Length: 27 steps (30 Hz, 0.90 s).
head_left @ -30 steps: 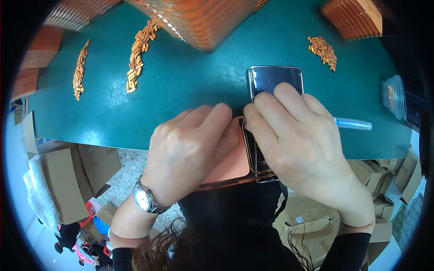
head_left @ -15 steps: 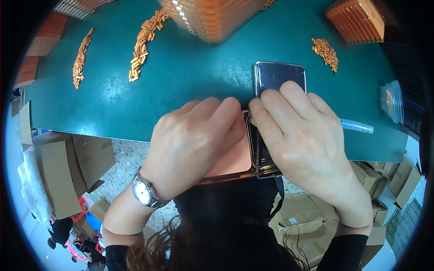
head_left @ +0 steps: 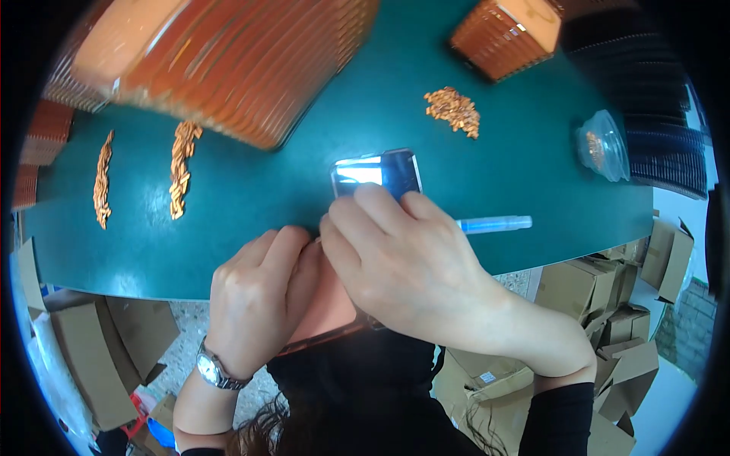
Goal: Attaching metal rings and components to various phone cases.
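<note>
A flat case with a pink panel [head_left: 328, 310] and a dark glossy rim lies at the table's near edge, mostly covered by my hands. My left hand [head_left: 258, 292] is closed at its far edge, fingers curled and tips hidden. My right hand [head_left: 407, 262] reaches across the case, its fingers pinched together right beside the left fingertips. Whatever small thing it grips is hidden. Just beyond the right knuckles lies a phone-like dark rectangle [head_left: 400, 171] with a shiny surface and clear rim. A blue pen-like tube [head_left: 498, 223] lies to the right of that hand.
Small copper-coloured pieces lie in a heap [head_left: 454, 112] and in two rows, one nearer [head_left: 181, 171], one farther left [head_left: 103, 182]. A tall stack of orange-brown cases [head_left: 228, 68] and a smaller stack [head_left: 502, 38] stand behind. A clear tub [head_left: 604, 144] sits right; cardboard boxes [head_left: 99, 357] flank the table.
The whole view has shifted, so the table things appear moved. My right hand now covers more of the case, including its dark right half. Both hands stay close together at the far edge.
</note>
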Each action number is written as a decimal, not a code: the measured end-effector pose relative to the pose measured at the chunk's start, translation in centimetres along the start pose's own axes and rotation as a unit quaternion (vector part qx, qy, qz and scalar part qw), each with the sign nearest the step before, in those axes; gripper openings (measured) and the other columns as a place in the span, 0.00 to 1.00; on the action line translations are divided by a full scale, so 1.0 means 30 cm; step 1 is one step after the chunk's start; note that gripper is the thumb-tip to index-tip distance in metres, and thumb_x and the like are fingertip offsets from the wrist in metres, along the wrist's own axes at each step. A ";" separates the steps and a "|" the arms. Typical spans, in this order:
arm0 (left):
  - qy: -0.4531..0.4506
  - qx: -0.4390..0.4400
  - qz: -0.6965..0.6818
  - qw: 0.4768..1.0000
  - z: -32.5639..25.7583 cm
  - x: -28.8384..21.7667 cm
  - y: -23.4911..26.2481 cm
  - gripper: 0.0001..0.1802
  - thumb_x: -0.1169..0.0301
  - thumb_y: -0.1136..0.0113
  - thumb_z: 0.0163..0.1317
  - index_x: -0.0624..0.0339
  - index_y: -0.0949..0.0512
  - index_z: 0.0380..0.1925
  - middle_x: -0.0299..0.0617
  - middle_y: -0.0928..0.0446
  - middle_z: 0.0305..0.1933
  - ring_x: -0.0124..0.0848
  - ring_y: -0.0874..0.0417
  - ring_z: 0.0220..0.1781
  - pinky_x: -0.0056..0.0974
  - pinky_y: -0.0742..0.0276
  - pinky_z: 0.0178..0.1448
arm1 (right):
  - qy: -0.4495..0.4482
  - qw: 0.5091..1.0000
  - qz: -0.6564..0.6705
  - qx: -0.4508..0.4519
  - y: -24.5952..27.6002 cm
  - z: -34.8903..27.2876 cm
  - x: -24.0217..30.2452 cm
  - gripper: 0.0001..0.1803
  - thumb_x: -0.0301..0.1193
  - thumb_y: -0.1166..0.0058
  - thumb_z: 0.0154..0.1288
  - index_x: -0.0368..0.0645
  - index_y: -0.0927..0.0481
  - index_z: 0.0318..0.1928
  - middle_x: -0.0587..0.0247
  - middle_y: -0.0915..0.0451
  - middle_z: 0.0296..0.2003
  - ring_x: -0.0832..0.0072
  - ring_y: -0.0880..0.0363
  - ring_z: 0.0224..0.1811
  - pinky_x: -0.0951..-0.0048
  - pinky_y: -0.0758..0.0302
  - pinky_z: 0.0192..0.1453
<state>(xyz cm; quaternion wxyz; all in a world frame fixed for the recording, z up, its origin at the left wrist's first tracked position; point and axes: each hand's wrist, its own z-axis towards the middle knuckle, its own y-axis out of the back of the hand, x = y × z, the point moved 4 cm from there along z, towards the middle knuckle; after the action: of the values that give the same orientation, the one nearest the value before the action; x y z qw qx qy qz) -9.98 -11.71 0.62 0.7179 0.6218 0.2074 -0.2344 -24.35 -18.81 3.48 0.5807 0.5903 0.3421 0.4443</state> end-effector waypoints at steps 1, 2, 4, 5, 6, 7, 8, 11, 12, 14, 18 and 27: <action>0.016 0.002 -0.009 1.000 0.003 0.003 0.003 0.06 0.77 0.33 0.66 0.60 0.19 0.40 0.44 0.23 0.29 0.45 0.17 0.30 0.47 0.21 0.34 | -0.008 1.000 0.029 -0.008 0.007 0.000 -0.013 0.17 0.36 0.34 0.57 0.38 0.14 0.44 0.66 0.25 0.37 0.70 0.24 0.45 0.72 0.27 0.39; 0.011 -0.001 -0.011 1.000 0.006 0.006 0.010 0.06 0.77 0.33 0.66 0.60 0.19 0.40 0.44 0.23 0.29 0.45 0.17 0.30 0.47 0.21 0.34 | -0.030 0.990 0.122 -0.064 0.039 -0.004 -0.050 0.21 0.37 0.29 0.59 0.37 0.14 0.49 0.63 0.21 0.38 0.67 0.20 0.44 0.68 0.22 0.40; 0.024 0.021 -0.022 0.999 -0.011 0.021 0.023 0.08 0.79 0.33 0.67 0.60 0.17 0.45 0.45 0.20 0.30 0.45 0.16 0.30 0.44 0.20 0.34 | -0.075 0.970 0.159 -0.167 0.049 -0.043 -0.190 0.20 0.32 0.27 0.60 0.38 0.13 0.51 0.59 0.19 0.37 0.64 0.17 0.39 0.63 0.20 0.40; 0.026 0.017 -0.016 0.999 -0.027 0.019 0.051 0.08 0.79 0.33 0.67 0.60 0.17 0.45 0.45 0.20 0.30 0.45 0.16 0.30 0.44 0.20 0.34 | -0.114 0.967 0.139 -0.182 0.056 -0.066 -0.264 0.15 0.26 0.32 0.66 0.38 0.13 0.53 0.55 0.18 0.35 0.63 0.17 0.34 0.63 0.20 0.38; 0.045 0.010 -0.090 0.995 -0.045 0.038 0.050 0.08 0.80 0.33 0.67 0.61 0.16 0.46 0.46 0.18 0.32 0.44 0.15 0.30 0.42 0.19 0.35 | -0.171 0.960 0.135 -0.174 0.032 -0.092 -0.337 0.18 0.21 0.36 0.61 0.45 0.13 0.53 0.59 0.16 0.39 0.58 0.15 0.38 0.62 0.16 0.42; 0.059 0.006 -0.164 0.985 -0.045 0.042 0.052 0.09 0.81 0.33 0.68 0.61 0.15 0.46 0.46 0.16 0.33 0.43 0.14 0.31 0.40 0.19 0.35 | -0.205 0.958 0.106 -0.171 0.023 -0.115 -0.394 0.20 0.19 0.35 0.60 0.45 0.12 0.53 0.59 0.17 0.38 0.57 0.15 0.36 0.61 0.16 0.42; 0.072 0.018 -0.186 0.980 -0.042 0.041 0.060 0.07 0.81 0.34 0.69 0.61 0.15 0.45 0.47 0.13 0.38 0.40 0.12 0.33 0.36 0.19 0.37 | -0.213 0.955 0.112 -0.171 0.013 -0.128 -0.421 0.20 0.19 0.35 0.59 0.46 0.11 0.53 0.59 0.19 0.38 0.60 0.15 0.39 0.61 0.17 0.42; 0.098 0.017 -0.221 0.970 -0.026 0.053 0.059 0.06 0.80 0.35 0.71 0.62 0.16 0.45 0.46 0.12 0.40 0.37 0.11 0.34 0.36 0.18 0.38 | -0.168 0.972 0.043 -0.158 0.000 -0.110 -0.411 0.20 0.19 0.35 0.58 0.46 0.11 0.51 0.60 0.20 0.39 0.63 0.16 0.42 0.62 0.17 0.41; 0.111 0.020 -0.229 0.967 -0.021 0.056 0.056 0.05 0.80 0.36 0.72 0.62 0.16 0.44 0.45 0.11 0.40 0.36 0.11 0.34 0.35 0.18 0.39 | -0.133 0.980 -0.002 -0.149 -0.006 -0.097 -0.405 0.21 0.20 0.34 0.56 0.45 0.11 0.51 0.62 0.21 0.40 0.64 0.18 0.44 0.63 0.17 0.40; 0.111 0.021 -0.223 0.968 -0.015 0.061 0.052 0.05 0.80 0.36 0.72 0.63 0.16 0.45 0.45 0.11 0.40 0.36 0.11 0.34 0.35 0.18 0.39 | -0.127 0.982 -0.019 -0.140 -0.024 -0.077 -0.400 0.21 0.21 0.34 0.55 0.44 0.11 0.51 0.63 0.21 0.40 0.65 0.18 0.43 0.64 0.17 0.39; 0.122 0.030 -0.216 0.968 -0.015 0.061 0.051 0.05 0.80 0.36 0.72 0.63 0.16 0.45 0.45 0.12 0.40 0.37 0.11 0.35 0.35 0.18 0.40 | -0.099 0.988 -0.043 -0.111 -0.030 -0.099 -0.367 0.20 0.23 0.33 0.54 0.44 0.12 0.50 0.65 0.22 0.39 0.66 0.21 0.40 0.67 0.18 0.37; 0.124 0.050 -0.203 0.970 -0.005 0.062 0.041 0.05 0.79 0.34 0.71 0.61 0.16 0.45 0.45 0.12 0.38 0.39 0.11 0.35 0.36 0.18 0.39 | -0.137 0.980 0.095 -0.110 -0.014 -0.140 -0.416 0.13 0.20 0.33 0.55 0.45 0.14 0.42 0.65 0.20 0.36 0.64 0.20 0.39 0.63 0.20 0.41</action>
<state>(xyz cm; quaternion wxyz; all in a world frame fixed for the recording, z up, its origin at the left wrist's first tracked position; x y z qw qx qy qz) -7.76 -11.56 0.48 0.5924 0.6259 0.4043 -0.3063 -32.81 -28.63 1.20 0.6385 0.6075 0.1507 0.4478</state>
